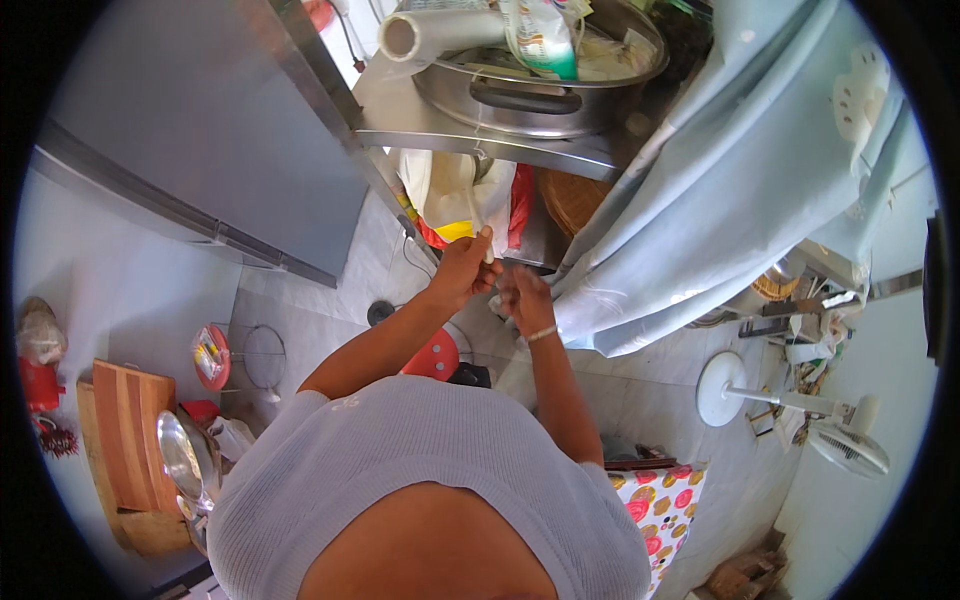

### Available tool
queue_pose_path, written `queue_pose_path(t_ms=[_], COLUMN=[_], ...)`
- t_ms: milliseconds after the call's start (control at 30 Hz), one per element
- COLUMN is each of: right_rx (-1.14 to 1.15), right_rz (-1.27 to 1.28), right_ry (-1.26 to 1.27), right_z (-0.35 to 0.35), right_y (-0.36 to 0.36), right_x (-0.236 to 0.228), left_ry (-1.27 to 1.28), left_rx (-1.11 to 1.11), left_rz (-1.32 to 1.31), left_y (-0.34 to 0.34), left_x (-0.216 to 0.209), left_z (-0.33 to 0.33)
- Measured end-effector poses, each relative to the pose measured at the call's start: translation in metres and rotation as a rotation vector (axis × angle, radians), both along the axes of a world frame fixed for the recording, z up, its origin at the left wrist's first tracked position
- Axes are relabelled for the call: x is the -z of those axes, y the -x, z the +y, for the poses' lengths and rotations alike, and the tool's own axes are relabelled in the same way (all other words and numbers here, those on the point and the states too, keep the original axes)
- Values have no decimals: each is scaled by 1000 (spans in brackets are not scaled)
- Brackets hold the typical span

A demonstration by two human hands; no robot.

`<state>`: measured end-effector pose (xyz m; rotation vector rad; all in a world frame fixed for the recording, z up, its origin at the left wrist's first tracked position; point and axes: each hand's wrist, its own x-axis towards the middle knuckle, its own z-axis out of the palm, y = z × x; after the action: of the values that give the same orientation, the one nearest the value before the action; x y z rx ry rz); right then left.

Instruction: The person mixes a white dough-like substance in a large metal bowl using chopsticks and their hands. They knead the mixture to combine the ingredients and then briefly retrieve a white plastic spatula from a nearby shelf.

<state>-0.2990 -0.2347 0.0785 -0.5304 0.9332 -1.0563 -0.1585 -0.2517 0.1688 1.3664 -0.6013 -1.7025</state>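
My left hand (466, 270) is closed around the lower end of a long, narrow, pale handle (476, 205), thumb uppermost. The handle points away from me, its far end over an open white bag (436, 188) under the metal shelf; what is at that end is not clear. Just to the right, close to the handle's near end, my right hand (526, 302) has its fingers curled in. Slight blur hides whether anything is between them. Red and yellow plastic shows around the white bag.
Above the bag, a metal shelf (480, 140) holds a large steel pot (540, 105) and a plastic film roll (440, 35). A pale blue curtain (690, 210) hangs close on the right. A grey cabinet (210, 130) stands left, a white fan (845, 445) right. A red stool (433, 355) is below my arms.
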Motion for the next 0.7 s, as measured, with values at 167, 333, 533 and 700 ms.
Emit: queue_pose_path(t_ms=[167,333,533,700], right_rx=[-323,-557,-482,-719], right_rz=[52,57,1277,1538], right_ry=[-36,31,681,972], right_z=[-61,-91,-140,-146], right_y=[-20,-27,-28,-36], right_x=[-59,-47,-61,-104], left_ry=[617,866,744,433], left_rx=[175,212,96,43], left_rz=[-900,-1102,-820,-902], left_y=[-13,-31,-63,-109], left_x=[4,-4,1,60], left_z=[8,15,52,114])
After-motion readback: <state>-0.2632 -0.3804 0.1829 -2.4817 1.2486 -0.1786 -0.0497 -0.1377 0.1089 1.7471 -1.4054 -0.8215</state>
